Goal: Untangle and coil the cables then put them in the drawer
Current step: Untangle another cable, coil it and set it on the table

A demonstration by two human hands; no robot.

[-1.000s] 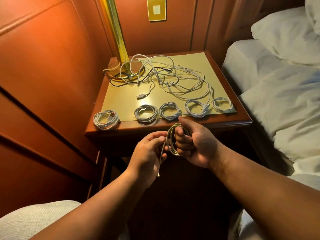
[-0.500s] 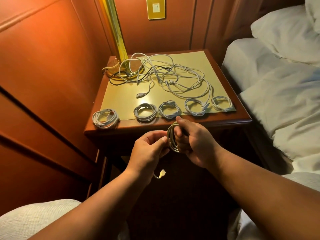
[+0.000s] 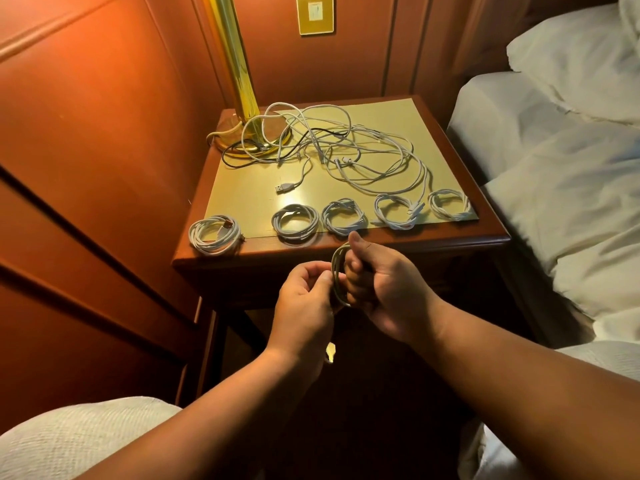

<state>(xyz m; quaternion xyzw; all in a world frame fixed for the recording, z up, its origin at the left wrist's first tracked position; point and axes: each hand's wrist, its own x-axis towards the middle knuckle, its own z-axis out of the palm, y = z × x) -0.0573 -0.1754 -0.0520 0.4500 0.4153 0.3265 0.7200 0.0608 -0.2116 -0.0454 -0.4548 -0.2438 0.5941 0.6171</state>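
my right hand (image 3: 384,289) holds a half-made coil (image 3: 337,271) of cable in front of the nightstand (image 3: 346,249), fingers curled through the loops and thumb up. my left hand (image 3: 304,303) pinches the same cable just beside the coil, with thumb and first fingers closed on it. the loose plug end (image 3: 330,351) hangs below my left wrist. on the front part of the table top lie five finished coils in a row: one at the left corner (image 3: 214,233), then four more (image 3: 295,223) (image 3: 344,216) (image 3: 398,211) (image 3: 448,204) to the right. behind them is a tangled pile of white cables (image 3: 346,147) with one black cable (image 3: 263,157), touching the base of a brass lamp (image 3: 239,81). a bed (image 3: 554,150) with white sheets stands at the right.
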